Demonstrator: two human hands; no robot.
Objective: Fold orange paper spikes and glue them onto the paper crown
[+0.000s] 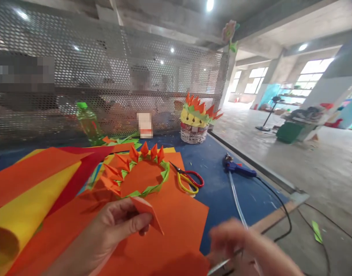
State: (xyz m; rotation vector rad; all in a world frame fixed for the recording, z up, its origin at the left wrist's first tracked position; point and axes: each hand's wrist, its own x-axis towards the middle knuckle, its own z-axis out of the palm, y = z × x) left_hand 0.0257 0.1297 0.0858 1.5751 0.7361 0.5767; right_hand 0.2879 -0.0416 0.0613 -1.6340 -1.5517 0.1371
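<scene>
Folded orange paper (141, 205): pinched in my left hand (118, 226), thumb against fingers, perhaps to keep its crease shut; just before the paper ring (166, 172). My right hand (242, 239): blurred, grip unclear, near the table (213, 195) edge. Room to move: between scissors (190, 182) and glue gun (240, 168).

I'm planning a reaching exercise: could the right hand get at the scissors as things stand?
Probably yes: only flat orange paper and blue table show between the right hand and the scissors. The hand is blurred, so whether it is free is unclear.
</scene>
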